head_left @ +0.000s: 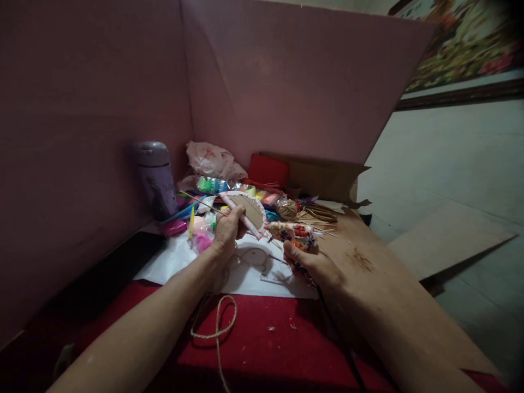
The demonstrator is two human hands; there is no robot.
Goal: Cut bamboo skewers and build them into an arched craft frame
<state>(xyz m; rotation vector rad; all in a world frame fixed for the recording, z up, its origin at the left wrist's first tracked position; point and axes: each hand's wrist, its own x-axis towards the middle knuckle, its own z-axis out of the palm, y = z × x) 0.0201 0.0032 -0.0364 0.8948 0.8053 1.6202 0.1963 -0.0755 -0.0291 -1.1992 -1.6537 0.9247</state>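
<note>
My left hand (228, 229) pinches a half-round cardboard piece (250, 210) edged in pale patterned material. A thin wooden stick (200, 201) sticks out to the left from the same hand. My right hand (309, 262) is wrapped around a flower-patterned glue gun (292, 233). Its orange tip points left, close by the cardboard's lower right edge; I cannot tell if they touch. Below the hands lies a white sheet (249, 284) with a line drawing on it. A loose twine (219, 333) loops down across the red cloth from near my left wrist.
Behind are packs of coloured clay (212, 185), a ball of twine (286, 208), scissors (323, 213) and several wooden sticks (315, 222). A purple bottle (154, 180) stands at left, near a dark flat object (110, 267). Pink panels (286, 82) wall the back and left. A dark cord hangs below the glue gun.
</note>
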